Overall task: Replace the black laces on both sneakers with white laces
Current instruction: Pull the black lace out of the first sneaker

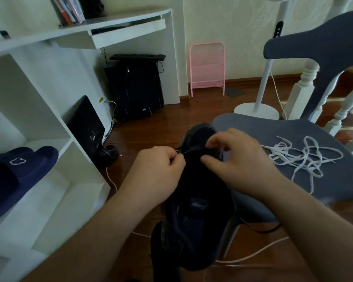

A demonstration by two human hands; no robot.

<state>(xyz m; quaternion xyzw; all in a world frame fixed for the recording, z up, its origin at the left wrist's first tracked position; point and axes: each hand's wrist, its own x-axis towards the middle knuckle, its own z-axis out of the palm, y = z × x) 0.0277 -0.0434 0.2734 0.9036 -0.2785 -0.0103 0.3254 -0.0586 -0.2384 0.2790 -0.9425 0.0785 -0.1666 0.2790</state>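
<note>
- A dark, almost black low sneaker (198, 200) of soft fabric is being held in the middle of the view, toe pointing away, partly over the front edge of a chair seat.
- A thin black lace (189, 152) is being pinched between thumb and forefinger of the left hand (157, 174), the other fingers being curled in; the lace is being drawn taut across the upper of the shoe.
- The shoe's far end is being gripped by the right hand (238, 159), its fingertips curled over the upper and the thumb stretched along the side.
- A loose tangle of flat white laces (302, 157) is lying on the seat, just right of the right hand.
- The seat belongs to a grey-blue upholstered chair (334, 180) with a curved back, its cloth looking matt and smooth.
- Everything is being set over a glossy reddish-brown wooden floor (155, 129), across which a white cable (253, 254) is trailing.
- To the left, a white shelving unit and desk (55, 123) is carrying a navy slipper with a small white emblem (18, 169); the emblem is too small to be read.
- Behind, a black computer tower (135, 88), a pink wire rack (207, 68) and the white stand of a pedestal fan (257, 110) are standing by a pale textured wall.
- White turned balusters (306, 86) are showing at the right.
</note>
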